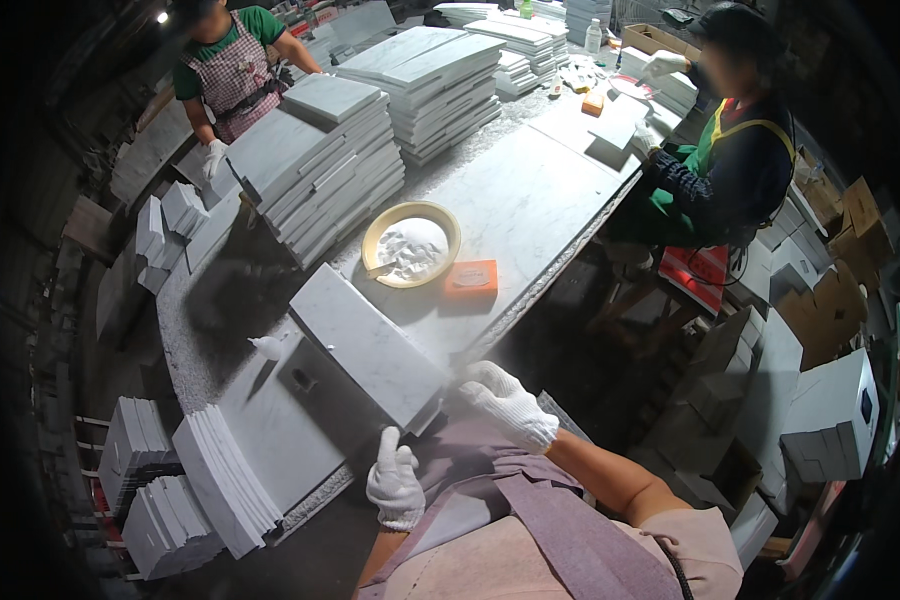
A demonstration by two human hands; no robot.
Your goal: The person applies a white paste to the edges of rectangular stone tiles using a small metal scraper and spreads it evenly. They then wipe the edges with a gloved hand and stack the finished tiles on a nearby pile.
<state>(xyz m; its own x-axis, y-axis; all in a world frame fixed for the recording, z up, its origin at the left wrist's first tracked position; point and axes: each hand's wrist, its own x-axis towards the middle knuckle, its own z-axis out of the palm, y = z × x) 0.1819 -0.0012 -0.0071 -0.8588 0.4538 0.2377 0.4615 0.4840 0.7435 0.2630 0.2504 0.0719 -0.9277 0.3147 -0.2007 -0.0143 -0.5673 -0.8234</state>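
A long white marble slab (365, 345) with grey veins lies slanting across the table in front of me, its near corner toward my body. My left hand (396, 482), in a white knit glove, is just below that corner. One finger reaches up toward the slab's near edge and the others bend loosely, with nothing visible in them. My right hand (510, 408), also gloved, is closed beside the slab's right end, fingers curled toward its edge. A whitish haze blurs its fingertips and hides whatever they hold.
Beyond the slab are a yellow bowl (370, 248) of white powder and an orange box (471, 280). Stacked slabs (335, 170) rise behind; more tiles (225, 480) stand at lower left. Co-workers are at far left (232, 75) and right (735, 150). Cartons (820, 310) lie right.
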